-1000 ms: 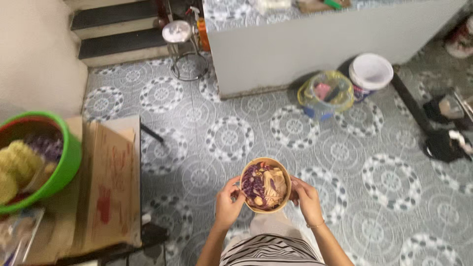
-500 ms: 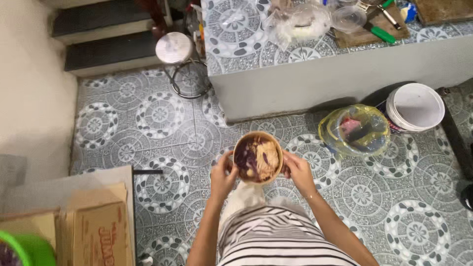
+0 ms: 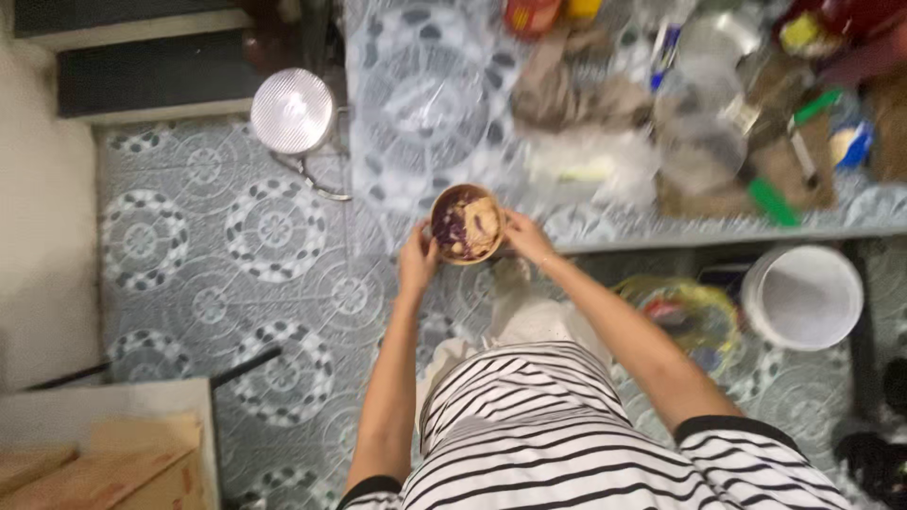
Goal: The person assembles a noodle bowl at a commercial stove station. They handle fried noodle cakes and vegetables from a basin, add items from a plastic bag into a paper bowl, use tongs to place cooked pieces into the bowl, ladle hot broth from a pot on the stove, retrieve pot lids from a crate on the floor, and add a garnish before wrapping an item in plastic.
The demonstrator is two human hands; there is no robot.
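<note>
At the near edge of the worktop, which is covered in a patterned sheet, a round bowl of purple and tan food sits between both hands, with the left hand cupping its left side and the right hand closed around its right rim. Being round, the bowl has no long axis; it lies straight ahead of the body, about equally close to either hand, and both arms reach forward with elbows slightly bent. Whether it rests on the worktop or is just above it cannot be told, and clutter lies well to the right.
</note>
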